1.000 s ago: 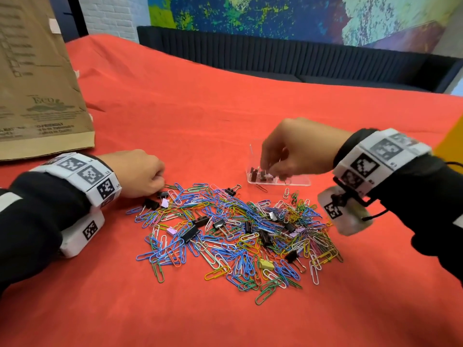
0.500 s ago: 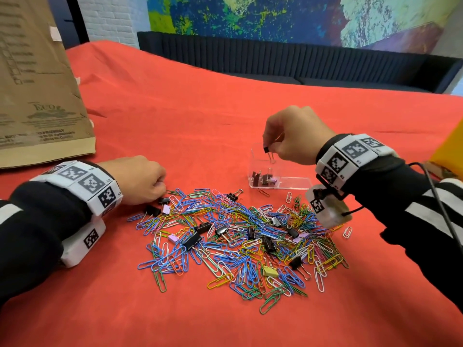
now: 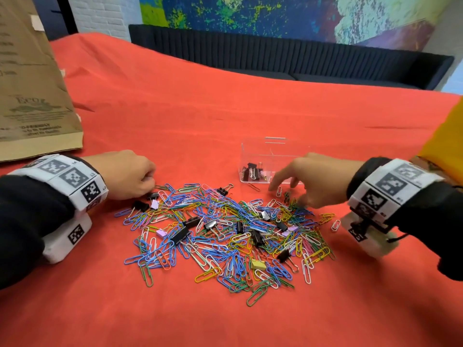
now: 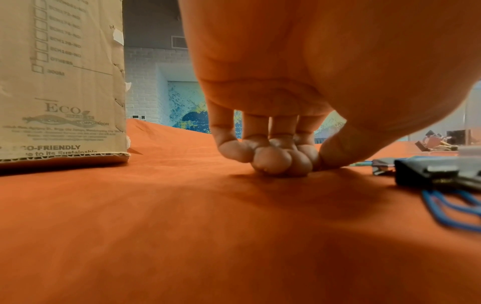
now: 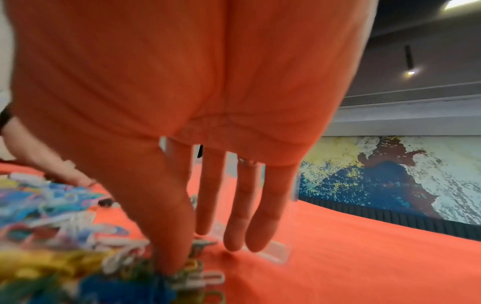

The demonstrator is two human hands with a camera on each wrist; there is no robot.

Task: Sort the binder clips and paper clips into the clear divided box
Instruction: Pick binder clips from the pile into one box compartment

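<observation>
The desk (image 3: 225, 101), draped in a red cloth, carries the loose pile of paper clips (image 3: 225, 236) with binder clips (image 3: 180, 234) mixed through it. Beyond the pile stands the clear divided box (image 3: 265, 156).

Change: half a second ago the right hand (image 3: 318, 179) hung above the box pinching a black binder clip. It has now come down to the near right edge of the pile, just in front of the box. Its grip is spread, fingers extended and holding nothing, with the thumb touching paper clips in the right wrist view. Several black binder clips lie in the box's left compartment.

Meaning: one binder clip appears deposited, and the right hand is positioned for the next pick. Most of the pile remains unsorted.

The left hand (image 3: 125, 174) has stayed at the pile's far left edge. Its grip is pressed together, fingertips (image 4: 270, 162) bunched against the cloth. Whether they pinch a clip cannot be told. A black binder clip (image 3: 152, 195) lies just beside this grip.
</observation>
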